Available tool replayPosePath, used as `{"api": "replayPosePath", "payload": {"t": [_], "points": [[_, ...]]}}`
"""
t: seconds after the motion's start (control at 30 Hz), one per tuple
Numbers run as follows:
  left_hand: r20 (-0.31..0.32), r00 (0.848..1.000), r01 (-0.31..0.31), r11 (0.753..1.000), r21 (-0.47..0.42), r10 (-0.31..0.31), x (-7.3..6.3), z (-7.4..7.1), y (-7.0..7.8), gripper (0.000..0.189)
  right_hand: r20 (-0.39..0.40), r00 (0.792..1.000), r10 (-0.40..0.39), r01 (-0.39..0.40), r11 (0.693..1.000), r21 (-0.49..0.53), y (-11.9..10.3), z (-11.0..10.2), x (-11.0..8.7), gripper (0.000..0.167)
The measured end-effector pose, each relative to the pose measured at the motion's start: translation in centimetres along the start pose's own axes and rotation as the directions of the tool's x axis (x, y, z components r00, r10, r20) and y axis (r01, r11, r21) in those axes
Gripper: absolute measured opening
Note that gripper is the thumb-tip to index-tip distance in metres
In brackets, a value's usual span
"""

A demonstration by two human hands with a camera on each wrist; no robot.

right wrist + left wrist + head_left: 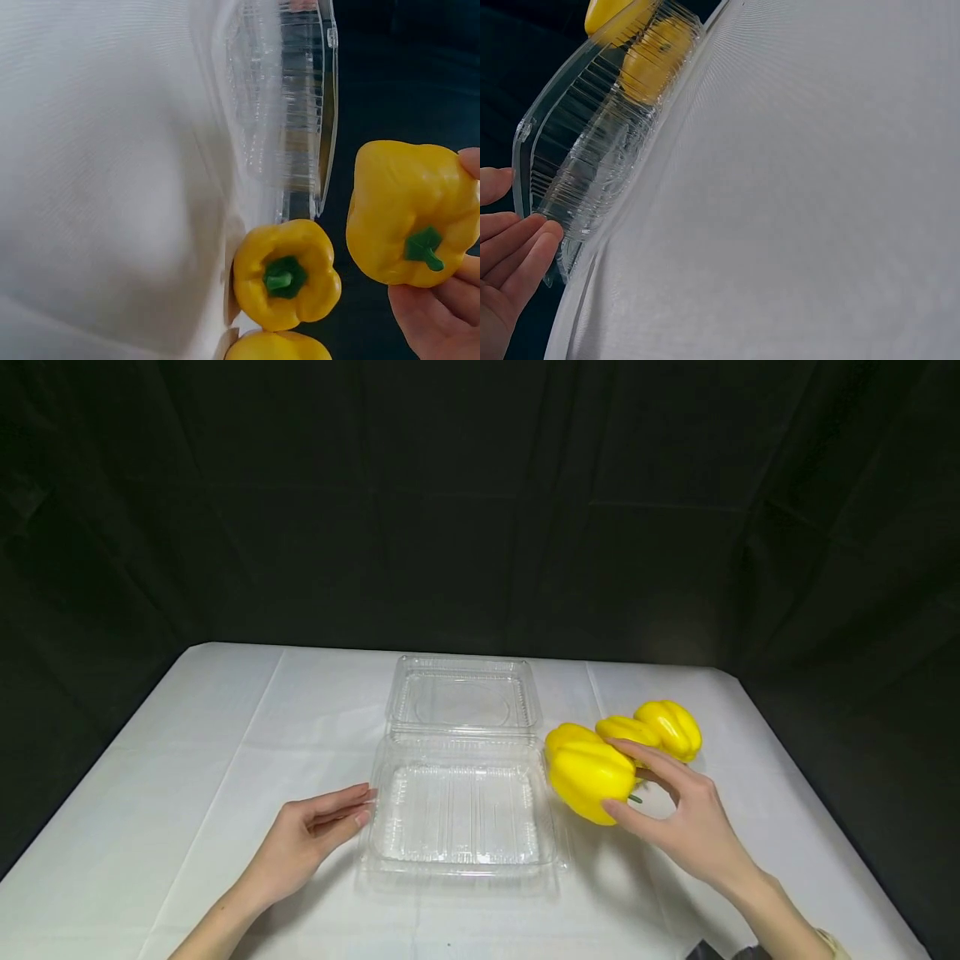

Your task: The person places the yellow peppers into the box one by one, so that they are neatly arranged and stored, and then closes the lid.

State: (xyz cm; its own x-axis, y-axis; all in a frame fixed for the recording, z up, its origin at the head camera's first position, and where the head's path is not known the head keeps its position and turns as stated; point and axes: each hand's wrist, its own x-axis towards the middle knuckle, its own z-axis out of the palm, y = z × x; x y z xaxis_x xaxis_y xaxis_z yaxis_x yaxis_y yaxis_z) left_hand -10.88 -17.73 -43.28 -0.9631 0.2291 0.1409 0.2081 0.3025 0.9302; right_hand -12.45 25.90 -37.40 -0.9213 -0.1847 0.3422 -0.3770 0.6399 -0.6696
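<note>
My right hand (686, 810) holds a yellow bell pepper (588, 777) off the table, between thumb and fingers. Its green stem shows in the right wrist view, where the same pepper (412, 210) is beside the container. An opened clear plastic clamshell container (465, 810) lies on the table, its lid (465, 693) folded back at the far side. At the container's left rim is my left hand (300, 839). In the left wrist view, its thumb and fingers (529, 259) lie either side of the rim, lightly pinching it.
Two more yellow bell peppers lie at the right: one (628, 729) partly hidden behind the held pepper, the other (670, 728) farther right. A white cloth (247, 760) covers the table. Dark fabric (465, 527) hangs behind. A dark object (705, 952) shows at the bottom edge.
</note>
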Motion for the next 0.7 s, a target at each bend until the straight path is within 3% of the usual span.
{"api": "replayPosePath", "payload": {"t": [0.7], "points": [[0.006,1.0,-0.023,1.0,-0.02,0.023,0.0,0.1,-0.2,0.044,0.091,0.996,0.013,-0.022,0.995,0.096,-0.6,1.4,1.9,0.063]]}}
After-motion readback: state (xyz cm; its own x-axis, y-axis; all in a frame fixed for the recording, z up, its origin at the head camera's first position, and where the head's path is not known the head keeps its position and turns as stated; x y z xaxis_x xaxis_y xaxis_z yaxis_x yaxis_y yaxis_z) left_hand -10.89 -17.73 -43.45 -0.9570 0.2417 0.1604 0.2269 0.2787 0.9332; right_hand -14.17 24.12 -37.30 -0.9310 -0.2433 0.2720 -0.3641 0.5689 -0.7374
